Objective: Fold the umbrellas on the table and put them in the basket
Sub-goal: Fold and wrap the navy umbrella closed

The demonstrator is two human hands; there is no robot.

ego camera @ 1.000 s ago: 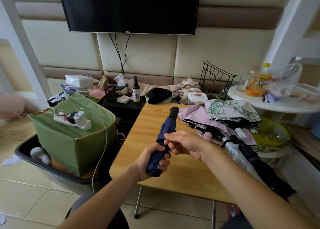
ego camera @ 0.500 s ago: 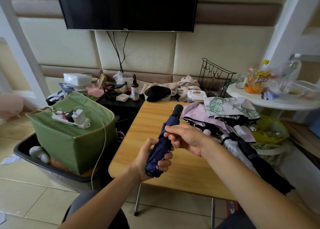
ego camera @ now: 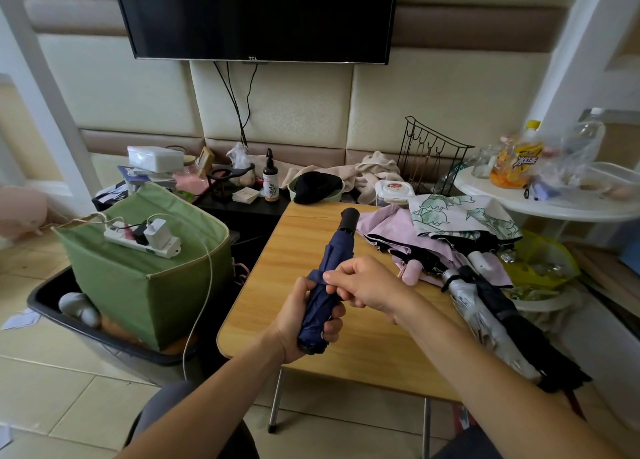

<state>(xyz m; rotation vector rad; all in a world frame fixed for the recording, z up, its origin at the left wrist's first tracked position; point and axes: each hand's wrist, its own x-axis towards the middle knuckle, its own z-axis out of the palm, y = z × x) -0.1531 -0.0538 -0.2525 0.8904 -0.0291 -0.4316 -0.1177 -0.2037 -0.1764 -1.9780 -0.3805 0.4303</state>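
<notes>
A folded navy umbrella (ego camera: 335, 254) with a black handle tip is held tilted above the wooden table (ego camera: 301, 247). My left hand (ego camera: 304, 323) grips its lower end. My right hand (ego camera: 363, 285) pinches the umbrella's strap at its middle. On the table's right side lie a pink umbrella (ego camera: 398, 230), a white one with green leaf print (ego camera: 460, 216), and a white-and-black folded pair (ego camera: 485, 306) hanging over the edge. A green fabric basket (ego camera: 138, 278) stands on the floor to the left.
A white power strip (ego camera: 142, 242) with plugs and a cable lies across the green basket's top, which sits in a black tub (ego camera: 45, 306). A black wire rack (ego camera: 433, 157) and a white round table (ego camera: 554, 205) with bottles stand at the back right. A TV hangs above.
My right hand has slid slightly down the umbrella's middle, working the strap around it. My left hand keeps its grip on the lower end.
</notes>
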